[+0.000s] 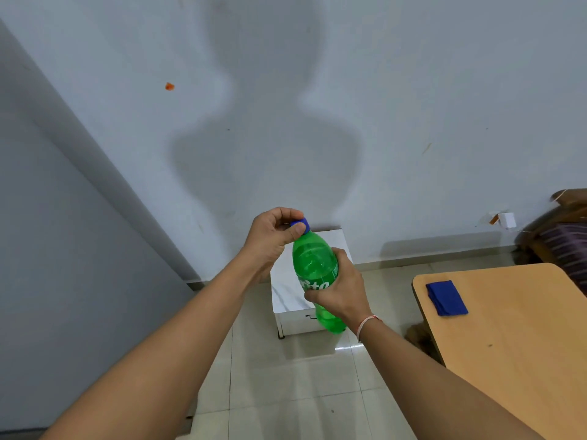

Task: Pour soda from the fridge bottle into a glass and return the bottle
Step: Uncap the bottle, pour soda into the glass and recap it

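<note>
A green soda bottle (314,265) with a white label is held in the air in front of me, tilted slightly. My right hand (341,287) grips its body around the label. My left hand (273,235) pinches the blue cap (300,224) between thumb and fingers at the bottle's top. The bottle holds green-tinted liquid in its lower part. No glass shows in this view.
A small white fridge (295,309) stands on the tiled floor against the wall, right behind the bottle. A wooden table (514,338) is at the right, with a folded blue cloth (446,298) near its far left corner. Dark furniture sits at the far right.
</note>
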